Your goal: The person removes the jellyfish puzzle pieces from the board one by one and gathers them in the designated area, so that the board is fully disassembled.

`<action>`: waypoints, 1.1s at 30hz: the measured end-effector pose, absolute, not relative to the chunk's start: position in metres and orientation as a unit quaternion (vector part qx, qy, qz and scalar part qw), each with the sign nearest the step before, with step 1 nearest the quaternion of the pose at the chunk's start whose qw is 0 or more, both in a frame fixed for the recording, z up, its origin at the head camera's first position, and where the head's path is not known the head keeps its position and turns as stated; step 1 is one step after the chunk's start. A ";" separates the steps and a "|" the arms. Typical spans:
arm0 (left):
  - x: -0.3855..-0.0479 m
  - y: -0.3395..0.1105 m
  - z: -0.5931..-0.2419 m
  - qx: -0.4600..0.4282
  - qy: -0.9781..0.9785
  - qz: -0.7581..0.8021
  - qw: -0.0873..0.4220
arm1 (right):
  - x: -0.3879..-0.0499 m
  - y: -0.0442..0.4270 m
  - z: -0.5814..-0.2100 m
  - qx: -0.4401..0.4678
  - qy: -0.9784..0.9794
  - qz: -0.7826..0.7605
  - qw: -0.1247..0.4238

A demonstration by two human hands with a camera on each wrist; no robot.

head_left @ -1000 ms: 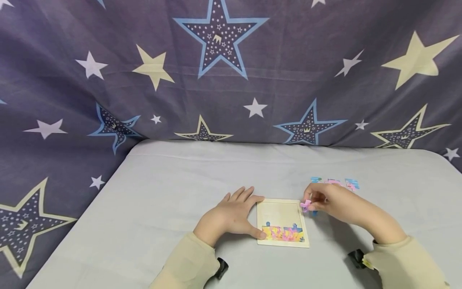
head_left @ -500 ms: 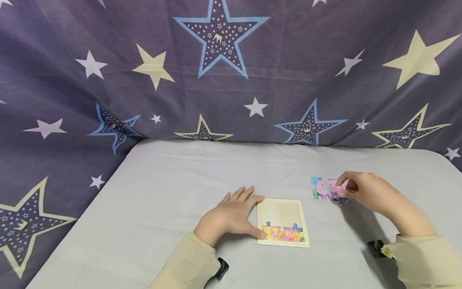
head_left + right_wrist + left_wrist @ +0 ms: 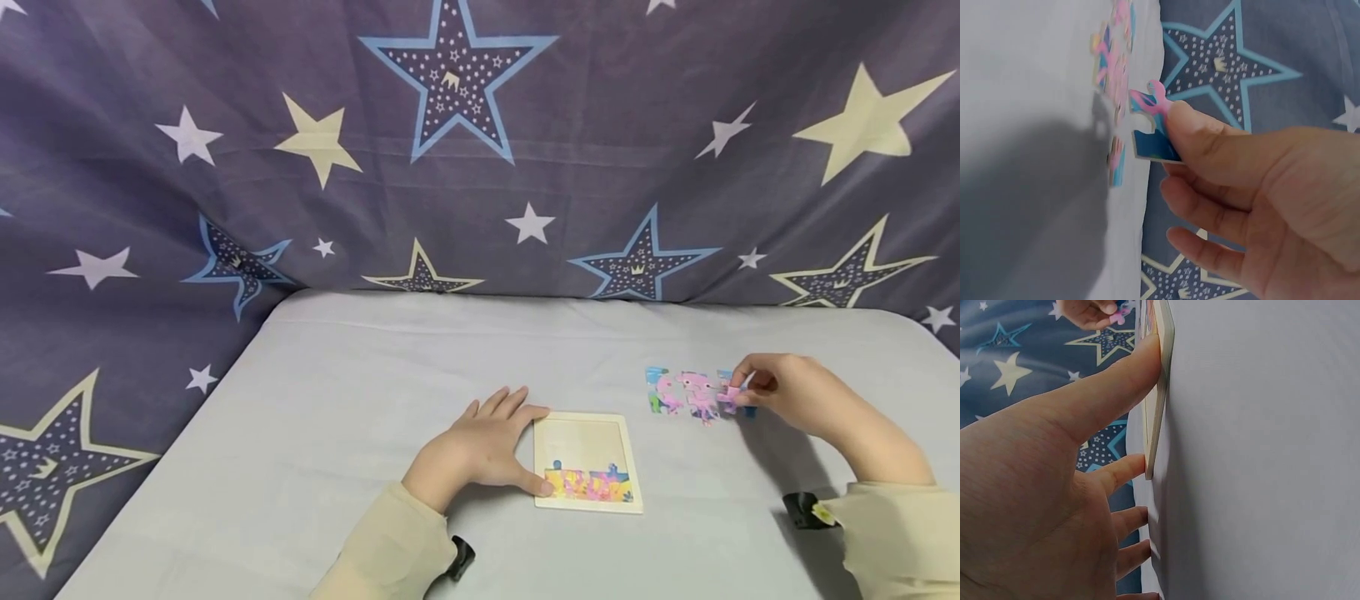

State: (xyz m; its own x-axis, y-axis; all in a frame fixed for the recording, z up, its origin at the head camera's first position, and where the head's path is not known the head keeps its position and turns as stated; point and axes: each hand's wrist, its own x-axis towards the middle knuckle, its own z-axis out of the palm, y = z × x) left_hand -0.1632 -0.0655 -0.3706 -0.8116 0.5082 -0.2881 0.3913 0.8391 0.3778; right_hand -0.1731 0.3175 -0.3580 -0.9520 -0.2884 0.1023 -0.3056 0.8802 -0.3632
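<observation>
My left hand [image 3: 483, 446] lies spread at the left side of a shallow wooden puzzle tray [image 3: 636, 475]. Its thumb and index finger touch the tray's edge. Along the tray's near side lies a row of joined yellow, pink and blue puzzle pieces [image 3: 588, 486]. Right of the tray, my right hand [image 3: 791, 392] pinches a pink and blue puzzle piece [image 3: 1159, 134] between thumb and fingers. In the right wrist view that piece is raised and tilted, apart from the loose pieces. In the head view the fingers partly cover it.
Loose puzzle pieces [image 3: 697, 392] with pink figures lie to the right of and behind the tray, on a pale grey cloth surface [image 3: 420, 350]. A dark star-patterned curtain [image 3: 570, 167] hangs behind and along the left side.
My right hand has moved right, from beside the tray's right edge to the right end of the loose pieces, with a piece in its fingers. The left hand and tray stay still.
</observation>
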 end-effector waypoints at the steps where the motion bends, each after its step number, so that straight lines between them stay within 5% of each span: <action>1: -0.163 -0.065 -0.370 0.238 0.940 0.152 0.194 | -0.173 0.320 -0.359 0.153 -0.969 0.192 0.023; 16: -0.163 -0.066 -0.371 0.236 0.940 0.153 0.192 | -0.173 0.339 -0.364 0.124 -0.968 0.217 -0.017; 33: -0.162 -0.065 -0.368 0.237 0.939 0.155 0.194 | -0.178 0.333 -0.376 0.132 -0.973 0.190 -0.001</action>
State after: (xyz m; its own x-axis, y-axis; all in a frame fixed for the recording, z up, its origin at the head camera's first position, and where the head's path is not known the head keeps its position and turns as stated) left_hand -0.1620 -0.0654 -0.3682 -0.8122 0.5052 -0.2917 0.3849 0.8399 0.3827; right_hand -0.1782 0.3334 -0.3764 -0.9651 -0.2572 0.0487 -0.2567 0.8932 -0.3692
